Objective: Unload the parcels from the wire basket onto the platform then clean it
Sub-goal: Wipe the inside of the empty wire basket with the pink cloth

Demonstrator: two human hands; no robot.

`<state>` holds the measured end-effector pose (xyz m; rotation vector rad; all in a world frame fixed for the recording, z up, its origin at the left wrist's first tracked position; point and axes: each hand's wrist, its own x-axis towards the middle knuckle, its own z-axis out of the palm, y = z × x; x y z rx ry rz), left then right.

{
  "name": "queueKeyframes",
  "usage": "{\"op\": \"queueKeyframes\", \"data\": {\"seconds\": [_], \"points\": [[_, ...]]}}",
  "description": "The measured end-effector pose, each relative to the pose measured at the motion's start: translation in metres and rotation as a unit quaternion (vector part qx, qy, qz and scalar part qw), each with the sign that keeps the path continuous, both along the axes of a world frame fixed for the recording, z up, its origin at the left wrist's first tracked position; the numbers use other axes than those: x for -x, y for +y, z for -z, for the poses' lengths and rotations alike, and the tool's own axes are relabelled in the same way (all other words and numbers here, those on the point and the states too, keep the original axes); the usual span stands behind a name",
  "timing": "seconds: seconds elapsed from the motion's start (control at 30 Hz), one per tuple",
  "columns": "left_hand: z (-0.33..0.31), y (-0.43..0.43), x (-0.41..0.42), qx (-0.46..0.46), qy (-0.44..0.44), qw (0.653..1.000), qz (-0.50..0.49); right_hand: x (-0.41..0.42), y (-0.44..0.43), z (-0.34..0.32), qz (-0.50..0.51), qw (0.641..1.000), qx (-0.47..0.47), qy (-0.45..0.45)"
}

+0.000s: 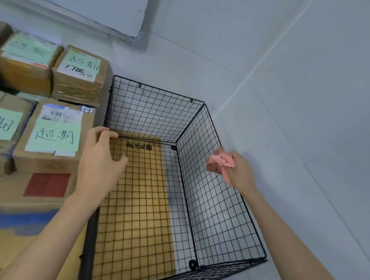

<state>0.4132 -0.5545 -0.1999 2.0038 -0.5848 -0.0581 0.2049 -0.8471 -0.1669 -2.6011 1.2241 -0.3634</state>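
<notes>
A black wire basket (214, 203) stands on the floor with no parcels inside; a flat brown cardboard sheet (132, 218) shows under its mesh bottom. My left hand (101, 162) is at the basket's left top rim, fingers curled over the wire. My right hand (235, 169) grips a crumpled pink cloth (221, 162) against the outer side of the basket's right wall. Taped cardboard parcels (53, 135) with green handwritten labels are stacked to the left of the basket.
More parcels (78, 75) sit further back on the left, and a larger box with a red patch (47, 185) lies below them. Pale grey floor tiles (295, 89) spread to the right and behind the basket.
</notes>
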Motion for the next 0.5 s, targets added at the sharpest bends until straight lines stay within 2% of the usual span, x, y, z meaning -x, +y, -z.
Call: {"op": "queueKeyframes", "data": {"seconds": [0.33,0.5], "points": [[0.002,0.0,0.0,-0.025,-0.029,0.999,0.018,0.108,0.088,-0.016,0.038,0.997,-0.059,-0.015],[0.003,-0.002,0.0,-0.025,-0.039,0.999,0.015,0.156,0.111,-0.016,0.045,0.997,-0.053,0.019]]}}
